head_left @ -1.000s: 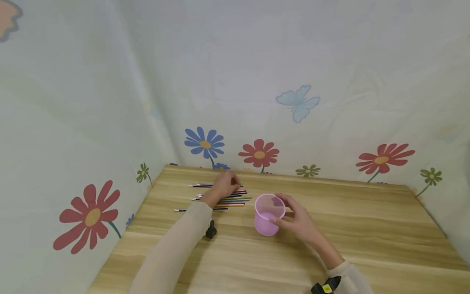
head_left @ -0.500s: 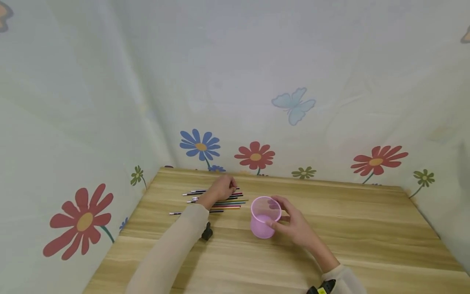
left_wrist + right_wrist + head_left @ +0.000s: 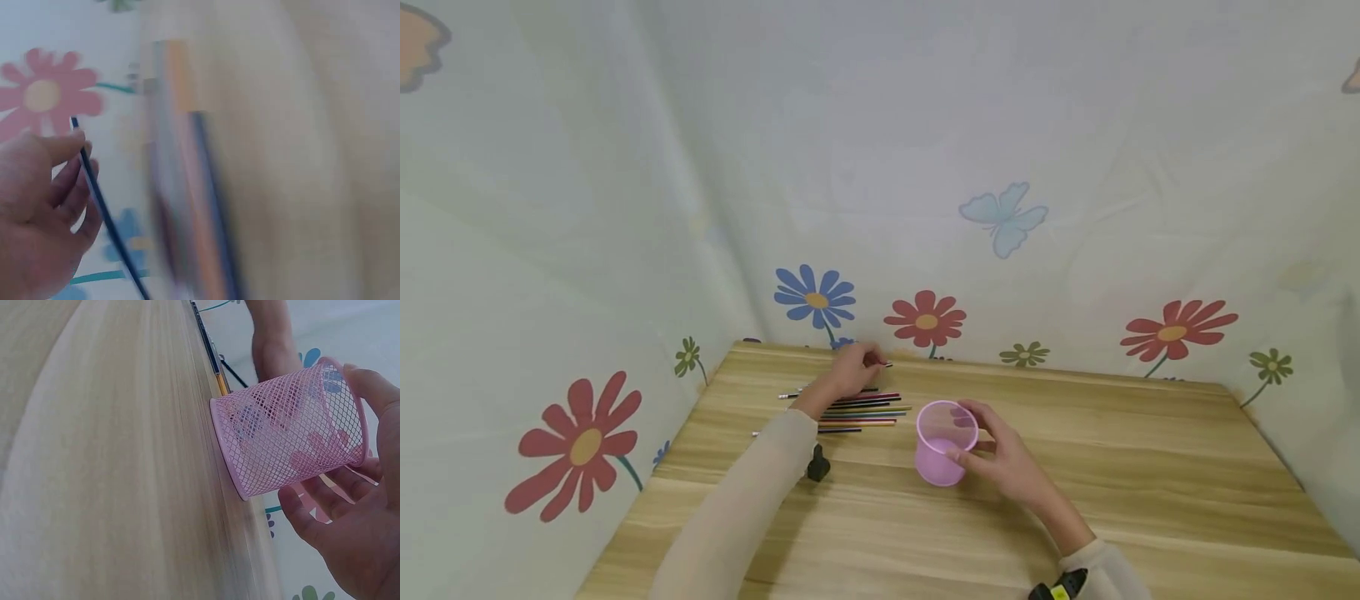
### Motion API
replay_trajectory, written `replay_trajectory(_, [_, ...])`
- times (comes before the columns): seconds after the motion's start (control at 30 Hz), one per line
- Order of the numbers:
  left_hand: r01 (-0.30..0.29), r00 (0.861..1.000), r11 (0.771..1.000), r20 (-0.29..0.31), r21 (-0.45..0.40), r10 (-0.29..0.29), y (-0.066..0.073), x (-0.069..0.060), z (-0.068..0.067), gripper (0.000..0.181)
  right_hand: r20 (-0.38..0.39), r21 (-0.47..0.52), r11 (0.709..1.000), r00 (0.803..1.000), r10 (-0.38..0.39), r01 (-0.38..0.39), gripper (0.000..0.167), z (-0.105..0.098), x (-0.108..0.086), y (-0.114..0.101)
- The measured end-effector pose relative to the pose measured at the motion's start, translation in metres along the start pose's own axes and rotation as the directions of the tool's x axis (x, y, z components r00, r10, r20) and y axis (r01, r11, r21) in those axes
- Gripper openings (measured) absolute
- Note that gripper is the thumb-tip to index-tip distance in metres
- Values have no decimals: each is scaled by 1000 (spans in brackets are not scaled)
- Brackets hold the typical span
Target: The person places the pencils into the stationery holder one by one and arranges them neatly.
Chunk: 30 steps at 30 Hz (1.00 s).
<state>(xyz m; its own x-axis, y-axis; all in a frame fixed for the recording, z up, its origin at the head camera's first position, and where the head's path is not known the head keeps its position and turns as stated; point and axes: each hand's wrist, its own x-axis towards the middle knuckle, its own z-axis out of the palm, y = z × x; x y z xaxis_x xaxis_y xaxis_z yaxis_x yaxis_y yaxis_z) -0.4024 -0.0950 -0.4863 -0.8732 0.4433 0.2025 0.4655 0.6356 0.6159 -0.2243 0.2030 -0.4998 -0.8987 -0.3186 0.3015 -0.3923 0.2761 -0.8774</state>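
A dark pencil (image 3: 105,209) is pinched near one end between the thumb and fingers of my left hand (image 3: 850,372). In the left wrist view it slants down past the fingers, raised off the table. Below this hand, several coloured pencils (image 3: 868,414) lie side by side on the table; my wrist and sleeve hide part of them. With thumb and fingers around its side near the rim, my right hand (image 3: 1009,458) holds a pink mesh pencil cup (image 3: 281,434). The cup stands upright on the table, to the right of the pencils, and no pencil shows inside it.
The wood-grain table (image 3: 1120,500) extends to the right of the cup and toward me. A pale cloth (image 3: 880,167) printed with flowers and a butterfly hangs along the back and sides.
My left hand has risen from the row of pencils toward the table's back edge, and a dark pencil has come up in its fingers. The right hand and cup stay in place.
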Motion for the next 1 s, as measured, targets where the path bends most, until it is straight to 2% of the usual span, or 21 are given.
replay_trajectory(0.1, [-41, 999, 998, -21, -46, 40, 13, 2, -25, 8, -2, -5, 1000, 1000, -5, 5, 73, 1, 1, 0])
replay_trajectory(0.2, [-74, 995, 993, -69, -90, 67, 34, 1, -54, 12, -1, -4, 1000, 1000, -7, 7, 74, 1, 2, 0])
replay_trajectory(0.33, [-149, 981, 980, -144, -131, 130, 71, -6, -88, 18, 5, 2, 1000, 1000, -1, 1, 76, 1, 4, 1])
replay_trajectory(0.43, [-204, 969, 963, -176, -175, 173, 101, -14, -104, 22, 6, 7, 1000, 1000, 6, -6, 76, 1, 3, 2])
replay_trajectory(0.53, [-259, 957, 937, -192, -237, 216, 127, -24, -111, 23, 3, 10, 1000, 1000, 8, -8, 76, 0, 2, 3])
replay_trajectory(0.73, [-381, 924, 845, -195, -376, 329, 173, -42, -114, 21, -1, 11, 1000, 1000, 5, -5, 74, 0, 0, 1])
replay_trajectory(0.87, [-419, 908, 814, -188, -403, 374, 192, -51, -110, 19, 6, 19, 1000, 1000, 15, -15, 76, 0, 0, 1])
replay_trajectory(1.0, [-441, 896, 779, -175, -445, 408, 204, -57, -104, 18, 10, 16, 1000, 1000, 25, -26, 77, 0, 1, 1])
